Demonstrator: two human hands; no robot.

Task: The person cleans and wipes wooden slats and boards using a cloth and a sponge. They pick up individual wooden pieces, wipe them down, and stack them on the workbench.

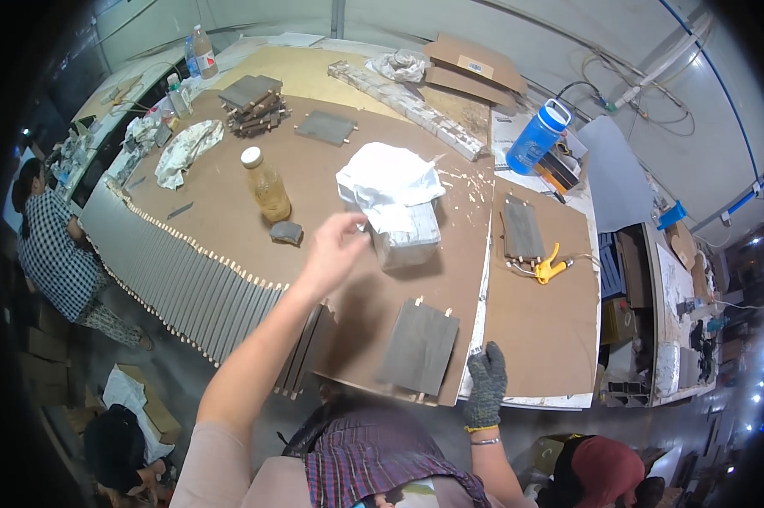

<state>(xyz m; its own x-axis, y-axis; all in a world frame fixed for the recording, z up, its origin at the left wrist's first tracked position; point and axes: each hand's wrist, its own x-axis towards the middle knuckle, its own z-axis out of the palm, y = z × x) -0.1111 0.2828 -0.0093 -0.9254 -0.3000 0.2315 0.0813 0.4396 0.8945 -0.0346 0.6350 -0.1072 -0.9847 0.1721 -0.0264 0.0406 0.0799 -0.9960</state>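
Just right of my bare left fingers (pixel 346 223), a crumpled white cloth (pixel 386 182) drapes over a pale boxy block (pixel 414 244). Thumb and forefinger curl toward each other at the cloth's hanging edge; I cannot tell whether they pinch it or only come near. My gloved right fingers (pixel 488 366) point up at the front edge of the worktop (pixel 449 279); nothing shows in them, but whether they hook that edge I cannot tell. Between the two sets, nearer my body, a grey pegged panel (pixel 420 345) lies flat. I'd take one loose fold and lift it straight up, so the block isn't dragged along; the panel I'd steady by its plain sides, sparing the pegs.

Left of my left fingers, a white-capped jar of amber liquid (pixel 267 190) and a dark lump (pixel 286 232) leave little room for a sideways swing. Bare worktop opens between block and panel, the easier path. The panel's near pegs sit close to the front edge, so a pull toward me could tip it off. Farther out, past my right fingers, lie another panel (pixel 524 229) and a yellow air gun (pixel 551 267).
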